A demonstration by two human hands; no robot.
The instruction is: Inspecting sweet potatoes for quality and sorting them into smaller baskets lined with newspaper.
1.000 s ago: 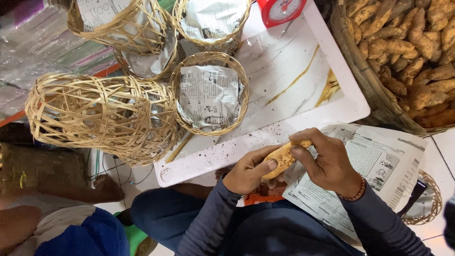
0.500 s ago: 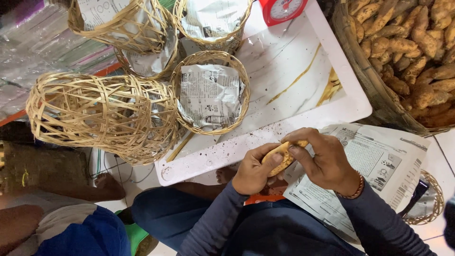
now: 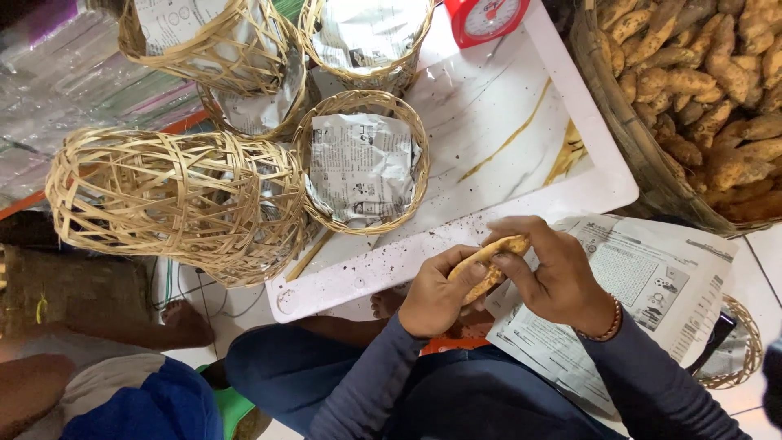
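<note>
Both of my hands hold one tan tuber (image 3: 489, 265) just off the near edge of a white marble-patterned board (image 3: 521, 122). My left hand (image 3: 436, 293) grips its lower end with the thumb across it. My right hand (image 3: 554, 273), with a bead bracelet on the wrist, curls over its upper end. A newspaper sheet (image 3: 643, 301) lies on my lap under the right hand. A woven basket lined with newspaper (image 3: 362, 163) stands on the board just beyond my hands.
A large basket full of tubers (image 3: 700, 90) stands at the top right. An unlined woven basket (image 3: 175, 200) lies on its side at left, with two lined baskets (image 3: 228, 49) behind. A red scale (image 3: 485, 16) sits at the board's far edge. Another person's legs (image 3: 98, 383) are at bottom left.
My hands have turned the tuber slightly between them and stayed at the board's near edge. The baskets have not moved.
</note>
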